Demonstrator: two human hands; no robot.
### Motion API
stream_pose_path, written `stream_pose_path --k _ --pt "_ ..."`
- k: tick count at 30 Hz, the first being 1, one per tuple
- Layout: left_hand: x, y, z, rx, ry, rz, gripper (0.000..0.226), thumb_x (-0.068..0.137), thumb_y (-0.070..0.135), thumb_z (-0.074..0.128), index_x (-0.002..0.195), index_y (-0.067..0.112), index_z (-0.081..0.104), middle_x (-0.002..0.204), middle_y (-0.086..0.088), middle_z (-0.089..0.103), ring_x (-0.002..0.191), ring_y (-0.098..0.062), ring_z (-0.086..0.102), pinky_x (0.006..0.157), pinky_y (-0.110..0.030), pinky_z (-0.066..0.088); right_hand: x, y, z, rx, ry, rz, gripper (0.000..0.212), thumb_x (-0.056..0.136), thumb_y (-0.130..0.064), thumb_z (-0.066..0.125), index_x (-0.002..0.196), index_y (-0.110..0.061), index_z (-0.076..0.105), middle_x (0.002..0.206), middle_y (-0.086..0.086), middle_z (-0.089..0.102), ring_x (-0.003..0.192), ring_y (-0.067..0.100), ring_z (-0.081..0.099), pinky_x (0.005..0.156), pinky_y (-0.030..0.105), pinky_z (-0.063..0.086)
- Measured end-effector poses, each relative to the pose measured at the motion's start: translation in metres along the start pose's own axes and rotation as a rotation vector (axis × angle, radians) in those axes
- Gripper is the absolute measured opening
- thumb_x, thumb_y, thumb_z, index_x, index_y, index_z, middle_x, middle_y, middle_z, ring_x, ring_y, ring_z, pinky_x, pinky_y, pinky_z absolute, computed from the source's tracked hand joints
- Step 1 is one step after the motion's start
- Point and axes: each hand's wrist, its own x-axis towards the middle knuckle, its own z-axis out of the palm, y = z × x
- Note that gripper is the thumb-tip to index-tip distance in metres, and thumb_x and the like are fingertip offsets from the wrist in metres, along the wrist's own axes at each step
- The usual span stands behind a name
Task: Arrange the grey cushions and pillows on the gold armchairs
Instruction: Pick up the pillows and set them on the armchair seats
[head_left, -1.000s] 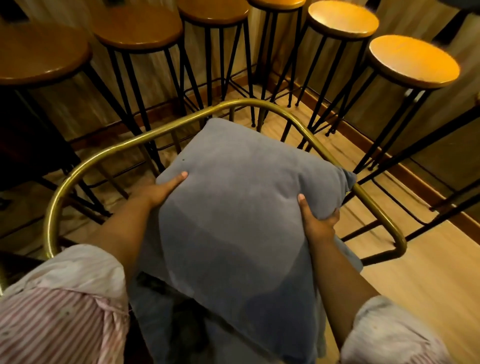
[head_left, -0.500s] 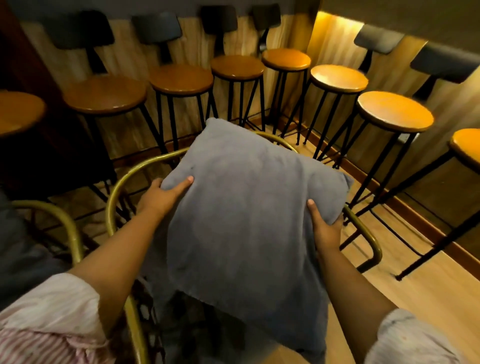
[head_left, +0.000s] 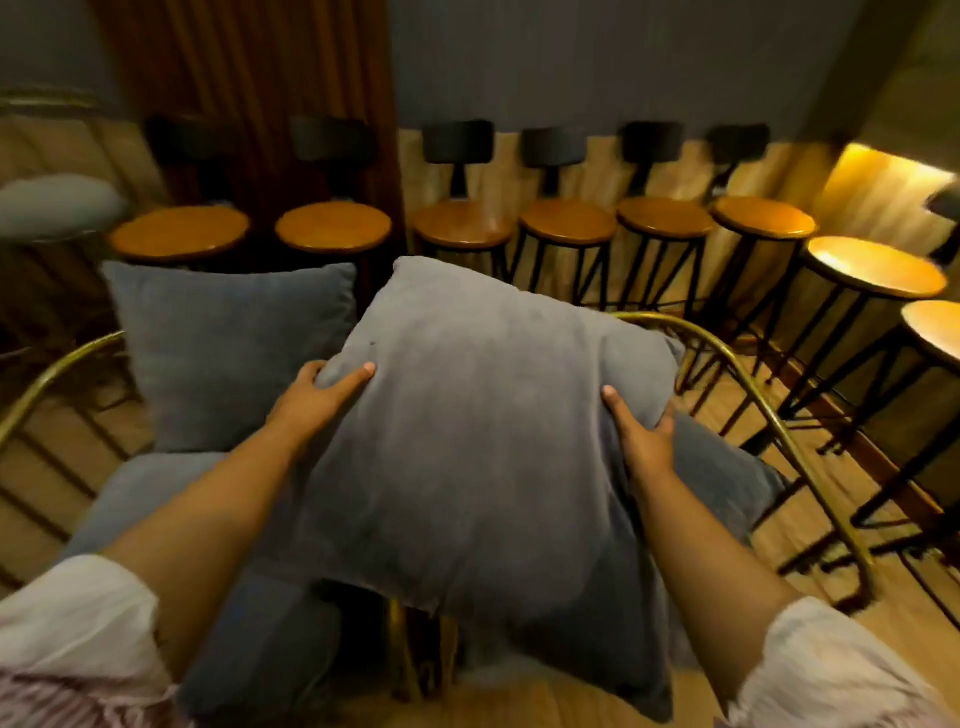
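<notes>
— What did the hands have?

— One grey pillow (head_left: 483, 431), gripped at its sides; the left hand (head_left: 317, 395) pinched the left edge, thumb on the front; the right hand (head_left: 641, 434) clasped the right edge.

— And around it?

— A second grey pillow (head_left: 228, 348) stood upright at the left, above a grey seat cushion (head_left: 156, 493); a gold armchair frame (head_left: 769, 410) curved at the right; wooden bar stools (head_left: 566, 228) lined the wall.

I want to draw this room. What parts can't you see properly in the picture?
All in the head view:
- Seat of the right gold armchair: hidden behind the held grey pillow.
- Left hand and right hand: fingers tucked behind the pillow's edges.
- Left armchair: its front is covered by the forearm and sleeve.
- Pale round thing at far left: too blurred to tell.
</notes>
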Motion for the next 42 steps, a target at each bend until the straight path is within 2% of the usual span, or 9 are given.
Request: stream_pose_path --k 6,12,19,23,26,29,33,39,42 --pt "-0.011 -0.065 -0.097 -0.048 0.118 -0.063 0.100 0.056 0.081 0.057 0.139 0.028 0.040 0.145 -0.008 0.045 0.127 -0.034 0.047 0.104 -0.046 0.039 -0.048 0.015 0.100 -0.041 -0.208 0.075 0.103 0.067 -0.053 0.077 0.151 -0.031 0.021 0.155 0.003 0.035 0.138 0.033 0.038 0.111 0.053 0.034" --pt "0.003 -0.138 -0.184 -0.114 0.179 -0.212 0.084 0.079 0.054 0.064 0.147 0.022 0.028 0.154 -0.011 0.033 0.136 -0.037 0.037 0.109 -0.049 0.033 -0.097 0.034 0.215 -0.087 -0.340 0.160 0.104 0.066 -0.052 0.079 0.150 -0.030 0.021 0.155 0.005 0.033 0.137 0.035 0.038 0.110 0.056 0.035" --pt "0.043 -0.211 -0.270 -0.073 0.105 -0.321 0.091 0.075 0.056 0.066 0.150 0.025 0.023 0.157 -0.008 0.027 0.139 -0.035 0.033 0.111 -0.050 0.030 -0.147 0.077 0.329 -0.156 -0.396 0.193 0.114 0.055 -0.061 0.080 0.150 -0.031 0.024 0.155 0.003 0.034 0.139 0.034 0.036 0.112 0.054 0.034" --pt "0.068 -0.247 -0.283 -0.007 0.113 -0.350 0.090 0.076 0.056 0.064 0.149 0.023 0.023 0.157 -0.009 0.028 0.140 -0.036 0.033 0.112 -0.050 0.028 -0.161 0.098 0.366 -0.220 -0.380 0.217 0.095 0.069 -0.049 0.078 0.148 -0.027 0.030 0.151 0.005 0.039 0.135 0.034 0.041 0.111 0.048 0.036" --pt "0.085 -0.273 -0.282 0.002 0.111 -0.355 0.093 0.074 0.059 0.064 0.149 0.027 0.021 0.155 -0.009 0.031 0.139 -0.036 0.034 0.111 -0.050 0.029 -0.163 0.110 0.384 -0.258 -0.407 0.198 0.104 0.058 -0.060 0.078 0.146 -0.031 0.031 0.147 0.005 0.044 0.133 0.034 0.044 0.108 0.053 0.039" --pt "0.105 -0.297 -0.272 0.069 -0.039 -0.382 0.099 0.073 0.061 0.064 0.151 0.037 0.009 0.157 -0.009 0.027 0.141 -0.036 0.031 0.112 -0.045 0.029 -0.164 0.128 0.399 -0.464 -0.544 0.243 0.114 0.067 -0.057 0.075 0.153 -0.030 0.006 0.159 0.005 0.023 0.142 0.035 0.029 0.114 0.052 0.030" --pt "0.118 -0.319 -0.249 0.274 -0.208 -0.414 0.104 0.073 0.065 0.061 0.150 0.038 -0.003 0.163 -0.005 0.002 0.149 -0.030 0.007 0.119 -0.041 0.015 -0.173 0.146 0.407 -0.823 -0.714 0.289 0.117 0.072 -0.069 0.062 0.147 -0.036 -0.021 0.163 0.009 -0.001 0.147 0.040 0.012 0.118 0.054 0.018" --pt "0.121 -0.316 -0.251 0.377 -0.218 -0.427 0.106 0.073 0.071 0.056 0.150 0.037 -0.008 0.163 -0.007 -0.001 0.148 -0.036 0.007 0.119 -0.047 0.018 -0.179 0.133 0.398 -0.903 -0.784 0.232 0.102 0.083 -0.063 0.053 0.148 -0.034 -0.021 0.163 0.012 -0.004 0.148 0.040 0.007 0.120 0.052 0.014" --pt "0.117 -0.301 -0.244 0.393 -0.138 -0.386 0.104 0.074 0.071 0.054 0.152 0.023 0.007 0.160 -0.013 0.015 0.145 -0.038 0.019 0.117 -0.048 0.023 -0.186 0.124 0.384 -0.911 -0.850 0.152 0.095 0.087 -0.055 0.054 0.152 -0.028 -0.009 0.163 0.012 0.001 0.149 0.035 0.008 0.121 0.045 0.014"
